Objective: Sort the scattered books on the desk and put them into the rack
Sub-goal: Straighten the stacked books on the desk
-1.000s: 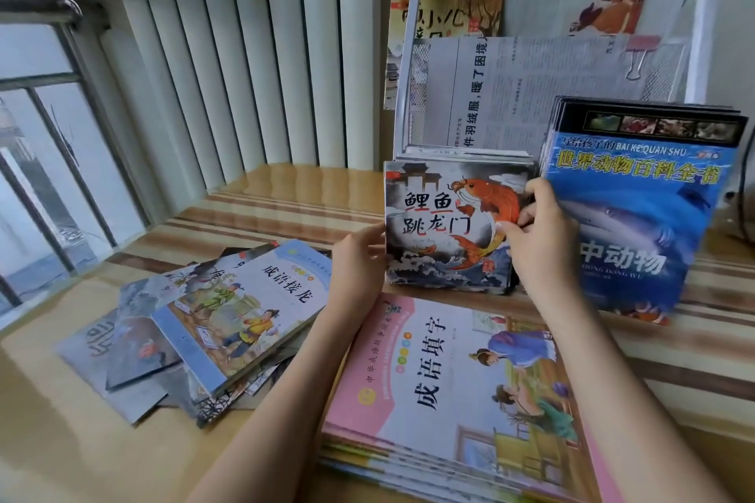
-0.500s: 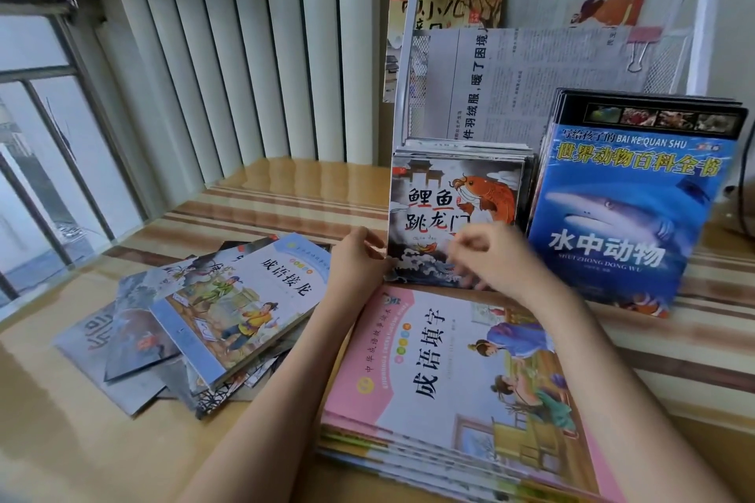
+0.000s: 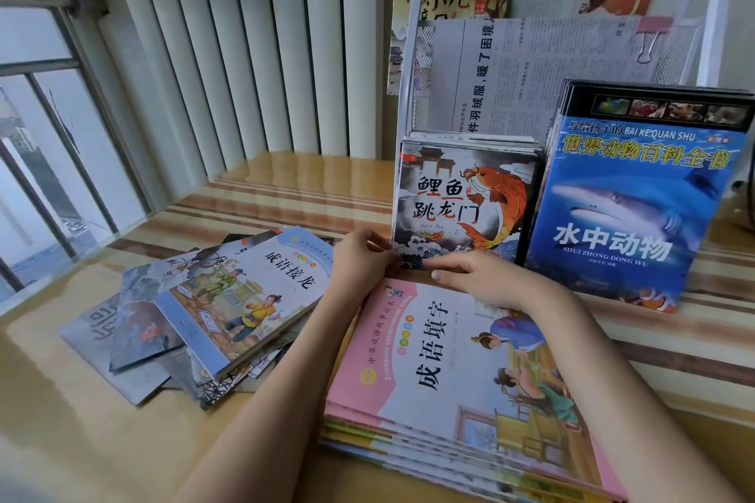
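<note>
the carp book stack [image 3: 461, 200] stands upright at the rack's [image 3: 410, 53] foot, covers facing out, prob. so titles read at a glance and the set stays together by size. left hand [image 3: 359, 257] pinches the stack's lower left corner, thumb and fingers curled on the edge; right hand [image 3: 482, 278] lies along the bottom edge w/ fingers stretched flat, pressing, not curled round anything. judging by that, both are squaring the bottoms so the thin books don't fan out or slide fwd on the glossy desk [image 3: 286, 192]. whether the right fingertips actually touch the cover or just the desk edge below it i can't tell, view's too foreshortened.

just beside it on the right, touching or nearly, the blue shark encyclopedia stack [image 3: 625, 208] stands the same way, taller, leaning back on the rack; it props the carp set from that side.

in front, flat on the desk, the pink idiom book pile [image 3: 441, 372] sits under both forearms, already evened up, likely next to go up. to the left, the loose heap [image 3: 196, 319] w/ a blue-framed idiom book on top is not yet sorted, books skewed at all angles.

behind, the rack's tiers hold clipped newspapers [image 3: 551, 65]; white vertical blinds [image 3: 245, 45] and window to the left.
</note>
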A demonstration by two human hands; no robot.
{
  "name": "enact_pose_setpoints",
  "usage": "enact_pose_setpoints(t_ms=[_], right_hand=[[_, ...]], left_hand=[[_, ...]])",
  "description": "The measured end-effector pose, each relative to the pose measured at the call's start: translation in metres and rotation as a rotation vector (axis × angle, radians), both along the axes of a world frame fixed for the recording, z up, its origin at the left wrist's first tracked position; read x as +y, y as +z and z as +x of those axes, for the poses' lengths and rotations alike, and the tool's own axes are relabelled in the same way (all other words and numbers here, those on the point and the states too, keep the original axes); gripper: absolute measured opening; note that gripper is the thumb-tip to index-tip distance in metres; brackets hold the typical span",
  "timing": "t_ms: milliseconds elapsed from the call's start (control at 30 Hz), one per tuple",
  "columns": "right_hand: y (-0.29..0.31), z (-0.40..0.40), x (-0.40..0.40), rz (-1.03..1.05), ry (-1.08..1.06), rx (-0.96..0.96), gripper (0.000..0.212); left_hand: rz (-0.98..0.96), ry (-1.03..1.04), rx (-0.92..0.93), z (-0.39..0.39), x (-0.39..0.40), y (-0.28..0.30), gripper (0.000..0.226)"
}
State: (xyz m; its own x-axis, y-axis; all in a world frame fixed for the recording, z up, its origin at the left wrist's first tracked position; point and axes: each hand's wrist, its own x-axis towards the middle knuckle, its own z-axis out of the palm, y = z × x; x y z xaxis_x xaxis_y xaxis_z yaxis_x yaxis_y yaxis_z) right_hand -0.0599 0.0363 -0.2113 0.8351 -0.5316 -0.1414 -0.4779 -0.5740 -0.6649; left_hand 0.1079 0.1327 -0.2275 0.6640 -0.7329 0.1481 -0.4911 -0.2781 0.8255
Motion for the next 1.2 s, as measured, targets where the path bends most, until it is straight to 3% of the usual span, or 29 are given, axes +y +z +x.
enact_pose_setpoints(t_ms=[300, 433, 500, 567, 633, 700, 800, 1000, 1100, 1200], right_hand=[[0.014, -0.004, 0.006, -0.052, -0.041, -0.16, 0.02], [0.032, -0.006, 0.017, -0.06, -0.041, -0.221, 0.019], [0.045, -0.005, 0.025, -0.074, -0.047, -0.288, 0.02], [0.055, -0.003, 0.039, -0.092, 0.008, -0.279, 0.019], [0.058, 0.001, 0.056, -0.101, 0.107, -0.134, 0.014], [0.053, 0.005, 0.069, -0.12, 0.167, -0.024, 0.014], [0.045, 0.008, 0.082, -0.16, 0.083, -0.1, 0.014], [0.027, 0.007, 0.097, -0.209, -0.03, -0.196, 0.017], [0.027, 0.014, 0.106, -0.147, -0.046, -0.263, 0.024], [0.037, 0.027, 0.12, -0.071, -0.065, -0.382, 0.04]], left_hand=[[-0.13, 0.026, 0.094, -0.005, 0.016, 0.01, 0.008], [-0.168, 0.143, -0.049, 0.008, 0.042, 0.013, 0.011], [-0.067, 0.272, -0.259, 0.026, 0.061, 0.014, 0.016], [0.171, 0.333, -0.382, 0.049, 0.081, 0.015, 0.033], [0.515, 0.316, -0.337, 0.067, 0.099, 0.016, 0.075], [0.658, 0.279, -0.283, 0.074, 0.11, 0.016, 0.105], [0.579, 0.317, -0.331, 0.076, 0.118, 0.015, 0.108], [0.379, 0.38, -0.293, 0.076, 0.131, 0.034, 0.063], [0.16, 0.46, -0.318, 0.071, 0.139, 0.056, 0.053], [-0.072, 0.528, -0.198, 0.065, 0.146, 0.084, 0.056]])
